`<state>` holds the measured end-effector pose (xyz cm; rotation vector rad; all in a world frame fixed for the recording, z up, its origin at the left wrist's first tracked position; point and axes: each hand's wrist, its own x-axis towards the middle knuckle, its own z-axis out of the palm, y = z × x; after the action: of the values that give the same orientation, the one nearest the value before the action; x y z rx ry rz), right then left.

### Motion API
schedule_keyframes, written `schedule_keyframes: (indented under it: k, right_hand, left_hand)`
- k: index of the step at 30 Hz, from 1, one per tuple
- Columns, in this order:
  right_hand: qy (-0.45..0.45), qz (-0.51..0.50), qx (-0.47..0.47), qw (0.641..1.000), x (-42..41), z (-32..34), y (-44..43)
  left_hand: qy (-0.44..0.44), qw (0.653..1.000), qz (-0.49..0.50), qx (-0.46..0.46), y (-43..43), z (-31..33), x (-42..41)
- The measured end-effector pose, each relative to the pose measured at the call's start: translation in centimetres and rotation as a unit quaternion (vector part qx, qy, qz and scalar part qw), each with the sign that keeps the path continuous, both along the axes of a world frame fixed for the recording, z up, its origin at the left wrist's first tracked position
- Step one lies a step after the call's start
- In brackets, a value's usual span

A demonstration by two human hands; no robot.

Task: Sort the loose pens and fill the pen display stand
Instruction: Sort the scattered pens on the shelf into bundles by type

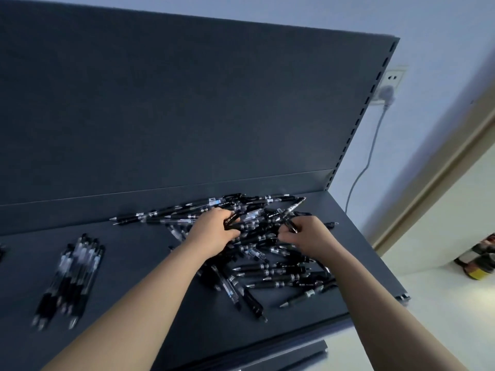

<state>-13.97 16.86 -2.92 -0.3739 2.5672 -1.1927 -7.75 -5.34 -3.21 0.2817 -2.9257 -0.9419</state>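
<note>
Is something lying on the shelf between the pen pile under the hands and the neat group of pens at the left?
Nothing visible does. Only bare shelf separates the pile from the neat group. The left hand and right hand are in the pile, each gripping a pen.

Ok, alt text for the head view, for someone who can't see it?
Two bare hands work a jumbled pile of black pens on a dark shelf: the left hand grips a labelled pen, the right hand pinches a second pen. A neat row of pens lies to their left.
</note>
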Motion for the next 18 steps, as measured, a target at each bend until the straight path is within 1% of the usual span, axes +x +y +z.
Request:
schedule_keyframes:
  k: [2, 4, 9, 11, 18]
  right_hand:
    - [0.015, 0.040, 0.038, 0.998, 0.4, -0.5, -0.6]
    - [0.021, 0.069, 0.064, 0.995, 0.6, -1.3, -1.3]
    - [0.009, 0.088, 0.093, 0.992, 0.8, -1.6, -2.0]
    - [0.022, 0.085, 0.098, 0.991, 0.6, -1.3, -1.7]
    - [0.063, -0.023, 0.000, 0.998, 0.3, 0.5, -0.3]
  left_hand:
    - [-0.021, 1.000, -0.001, -0.010, 0.5, -0.2, -0.5]
    - [-0.035, 0.999, -0.001, 0.001, 0.6, -0.4, -0.8]
    - [-0.072, 0.997, -0.016, -0.007, 0.1, -0.4, -0.7]
    - [-0.078, 0.997, -0.014, 0.001, -0.3, -0.3, -0.5]
    - [-0.073, 0.997, 0.019, 0.015, -1.0, 0.7, 1.6]
